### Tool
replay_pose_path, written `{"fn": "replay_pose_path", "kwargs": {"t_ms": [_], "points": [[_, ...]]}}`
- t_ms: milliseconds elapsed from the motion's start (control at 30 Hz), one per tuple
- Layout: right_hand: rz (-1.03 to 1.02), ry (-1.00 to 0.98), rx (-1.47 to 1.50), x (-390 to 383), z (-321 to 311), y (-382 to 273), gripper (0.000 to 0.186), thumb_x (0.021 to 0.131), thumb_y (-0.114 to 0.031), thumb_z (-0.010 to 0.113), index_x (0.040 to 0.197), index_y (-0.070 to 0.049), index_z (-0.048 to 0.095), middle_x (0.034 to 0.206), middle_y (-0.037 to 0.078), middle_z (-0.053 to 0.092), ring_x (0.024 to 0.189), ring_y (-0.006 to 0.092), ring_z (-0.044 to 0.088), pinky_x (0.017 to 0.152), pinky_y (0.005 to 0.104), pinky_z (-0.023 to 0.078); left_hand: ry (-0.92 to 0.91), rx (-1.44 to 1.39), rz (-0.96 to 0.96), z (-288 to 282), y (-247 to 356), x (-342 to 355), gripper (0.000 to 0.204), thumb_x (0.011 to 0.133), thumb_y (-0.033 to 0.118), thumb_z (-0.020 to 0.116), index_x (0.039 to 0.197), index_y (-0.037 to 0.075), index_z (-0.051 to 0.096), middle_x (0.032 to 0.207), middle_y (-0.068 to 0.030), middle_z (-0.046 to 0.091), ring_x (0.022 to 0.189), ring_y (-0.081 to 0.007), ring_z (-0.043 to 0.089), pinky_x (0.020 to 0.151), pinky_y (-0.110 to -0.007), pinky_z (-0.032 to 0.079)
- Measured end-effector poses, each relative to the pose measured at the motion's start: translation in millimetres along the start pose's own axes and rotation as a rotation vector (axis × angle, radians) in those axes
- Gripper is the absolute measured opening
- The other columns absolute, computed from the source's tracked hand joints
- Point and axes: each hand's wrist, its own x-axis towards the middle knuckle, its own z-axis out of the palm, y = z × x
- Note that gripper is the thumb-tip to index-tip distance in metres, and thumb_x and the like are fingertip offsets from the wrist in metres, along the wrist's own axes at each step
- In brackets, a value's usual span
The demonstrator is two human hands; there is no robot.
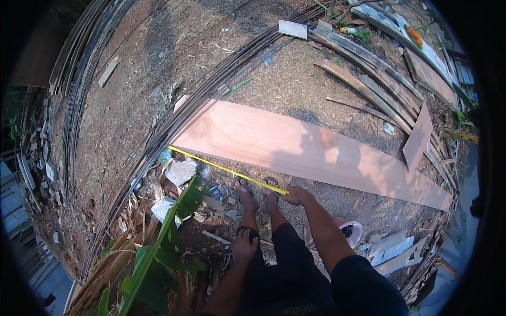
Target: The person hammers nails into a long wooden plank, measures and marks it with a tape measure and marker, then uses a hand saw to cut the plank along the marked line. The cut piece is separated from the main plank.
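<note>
A yellow tape measure [226, 169] is stretched out with its blade slanting along the near edge of a long reddish plywood sheet [237, 126]. My right hand [296, 195] is closed around the near end of the tape, just past my right foot; its case is hidden in my grip. The far end of the blade meets the sheet's left corner, beside a bundle of thin rods. My left hand [245, 246] rests on my left knee with nothing in it, its fingers partly visible and laid over the knee.
Long dark rods [211, 79] cross the sheet's left end. Timber planks [363, 95] and a small plywood piece [419, 138] lie at the right. Near my feet are broken white blocks [181, 171], a green banana leaf [158, 247] and a pinkish bucket [354, 231].
</note>
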Motion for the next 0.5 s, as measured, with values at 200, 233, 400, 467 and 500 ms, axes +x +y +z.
{"fn": "replay_pose_path", "kwargs": {"t_ms": [200, 233, 400, 467, 500], "points": [[0.272, 0.311, 0.043, -206.2, 47.8, 140.6, 0.059, 0.071, -0.044, 0.070, 0.126, -0.023, 0.061, 0.125, 0.018, 0.059, 0.118, 0.0366, 0.058, 0.096, 0.0499, 0.049, -0.113, -0.005, 0.247, -76.9, -8.3, 6.9, 0.062, 0.086, 0.031, 0.062, 0.135, -0.003, 0.048, 0.134, -0.0308, 0.049, 0.124, -0.0463, 0.048, 0.106, -0.050, 0.039], [0.292, 0.345, 0.034, -239.5, 54.7, 157.3, 0.058, 0.072, -0.043, 0.070, 0.126, -0.023, 0.061, 0.125, 0.017, 0.059, 0.118, 0.0368, 0.058, 0.095, 0.0499, 0.050, -0.157, 0.026, 0.300, -97.4, -6.7, 13.0, 0.063, 0.085, 0.032, 0.063, 0.136, -0.003, 0.047, 0.134, -0.0289, 0.050, 0.124, -0.0434, 0.049, 0.105, -0.049, 0.040], [0.425, 0.505, 0.061, -361.1, 84.7, 189.0, 0.049, 0.078, -0.035, 0.069, 0.125, -0.022, 0.063, 0.128, 0.015, 0.056, 0.118, 0.0347, 0.055, 0.088, 0.0515, 0.052, -0.221, 0.217, 0.359, -181.1, 36.0, 34.8, 0.056, 0.082, 0.034, 0.066, 0.127, 0.002, 0.058, 0.110, -0.0231, 0.066, 0.104, -0.0389, 0.064, 0.091, -0.045, 0.050], [0.485, 0.565, 0.096, -386.6, 96.9, 184.1, 0.046, 0.081, -0.034, 0.067, 0.124, -0.021, 0.064, 0.127, 0.015, 0.056, 0.120, 0.0354, 0.053, 0.085, 0.0554, 0.052, -0.226, 0.268, 0.437, -179.4, 84.1, 38.2, 0.055, 0.083, 0.034, 0.066, 0.127, 0.003, 0.058, 0.111, -0.0223, 0.067, 0.103, -0.0372, 0.065, 0.090, -0.044, 0.051], [0.526, 0.622, 0.098, -395.3, 104.1, 180.9, 0.044, 0.082, -0.033, 0.066, 0.124, -0.020, 0.064, 0.127, 0.015, 0.056, 0.121, 0.0358, 0.051, 0.084, 0.0574, 0.051, -0.222, 0.301, 0.471, -177.2, 111.5, 36.3, 0.054, 0.084, 0.035, 0.066, 0.127, 0.003, 0.058, 0.111, -0.0220, 0.067, 0.102, -0.0364, 0.065, 0.090, -0.044, 0.051]]}}
